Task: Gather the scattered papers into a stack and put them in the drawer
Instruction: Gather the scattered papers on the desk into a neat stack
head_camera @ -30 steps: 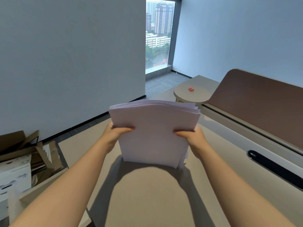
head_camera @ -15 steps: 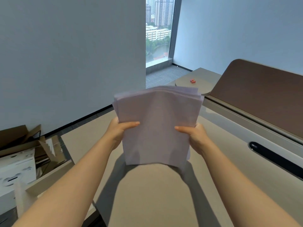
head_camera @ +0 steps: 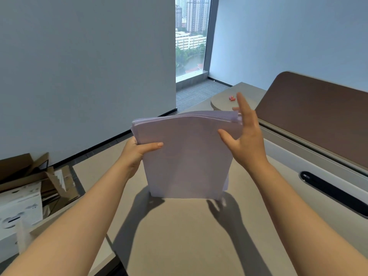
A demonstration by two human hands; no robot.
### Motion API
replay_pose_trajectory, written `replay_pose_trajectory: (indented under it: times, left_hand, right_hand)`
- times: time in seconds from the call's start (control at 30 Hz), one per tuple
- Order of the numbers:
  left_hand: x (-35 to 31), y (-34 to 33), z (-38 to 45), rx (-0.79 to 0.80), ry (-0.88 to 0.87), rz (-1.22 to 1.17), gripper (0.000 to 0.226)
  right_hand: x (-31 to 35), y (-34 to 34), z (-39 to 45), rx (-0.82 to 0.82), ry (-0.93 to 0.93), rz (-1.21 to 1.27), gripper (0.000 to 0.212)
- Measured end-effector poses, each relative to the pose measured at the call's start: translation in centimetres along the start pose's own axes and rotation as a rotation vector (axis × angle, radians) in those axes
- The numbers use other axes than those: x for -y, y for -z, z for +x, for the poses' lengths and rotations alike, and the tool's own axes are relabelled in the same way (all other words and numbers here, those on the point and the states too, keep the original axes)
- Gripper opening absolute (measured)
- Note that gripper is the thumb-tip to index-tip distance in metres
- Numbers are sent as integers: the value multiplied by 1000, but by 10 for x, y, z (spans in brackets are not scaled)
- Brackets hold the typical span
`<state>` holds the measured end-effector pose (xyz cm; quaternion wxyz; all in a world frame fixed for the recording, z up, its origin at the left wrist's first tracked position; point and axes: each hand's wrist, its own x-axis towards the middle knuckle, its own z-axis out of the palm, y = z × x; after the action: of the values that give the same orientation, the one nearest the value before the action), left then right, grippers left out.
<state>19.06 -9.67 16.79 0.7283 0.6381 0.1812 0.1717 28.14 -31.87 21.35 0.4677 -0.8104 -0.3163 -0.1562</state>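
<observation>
We can't see our left hand's (head_camera: pixel 137 154) fingers, they're tucked behind the white stack of paper sheets (head_camera: pixel 187 156), and that stack also hides the beige desk (head_camera: pixel 179 236) behind it. The small pink bits (head_camera: pixel 232 98) on the far round tabletop are too tiny to identify. The brown cardboard boxes (head_camera: pixel 29 182) run off the left edge.

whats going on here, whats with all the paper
A person is squaring up a stack of papers, stood upright with its bottom edge at or just above the desk. The left hand grips the stack's left edge; the right hand is open, fingers spread at the right edge. No drawer is in view, so the stack is not put away.
</observation>
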Motion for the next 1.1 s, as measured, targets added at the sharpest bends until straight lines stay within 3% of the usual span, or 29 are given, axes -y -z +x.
replay_pose_trajectory:
  times: [0.13,0.4,0.5,0.6,0.77,0.9,1.1]
  left_hand:
    - [-2,0,-1,2,1,13,35]
    - [-3,-3,2,-13,0,0,34]
    - [2,-2,6,-3,7,16,41]
    - [11,1,11,-10,28,21,35]
    - [41,3,15,-27,100,-1,36]
    - [55,-9,17,-82,122,-69,36]
    - [51,-5,16,-136,81,-54,29]
  right_hand:
    - [-8,4,2,-40,153,-147,40]
    - [-16,4,4,-100,183,-126,26]
    - [-19,7,5,-101,-22,47,36]
    - [-33,4,1,23,-332,390,50]
    - [-74,-29,-24,235,-707,684,44]
    - [-80,-51,-32,166,-799,716,21]
    - [-75,-42,-22,131,-645,705,31]
